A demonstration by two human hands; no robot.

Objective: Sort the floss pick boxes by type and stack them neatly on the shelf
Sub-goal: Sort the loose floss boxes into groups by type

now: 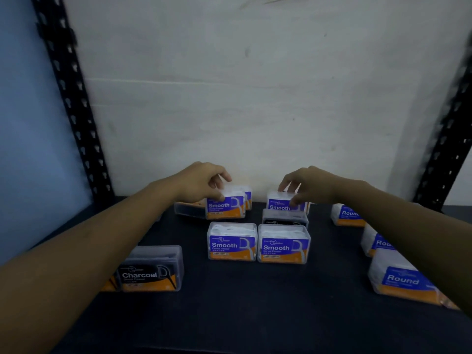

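Fingers of left hand (pixel 201 183) and right hand (pixel 307 186) each pinch a pick-filled Smooth box (pixel 225 207).

Bare forearms stretched forward, converging. Left hand (pixel 201 183) palm down, fingers (pixel 221 175) curled, pinching top of clear plastic blue-and-orange Smooth box (pixel 226 206). Right hand (pixel 310 185) mirrored, pinching second Smooth box (pixel 279 200).

Single head view, wide-angle, looks forward and down onto dark shelf (pixel 242 302); close range; white wall (pixel 255 98) fills upper frame, forearms enter from bottom corners.
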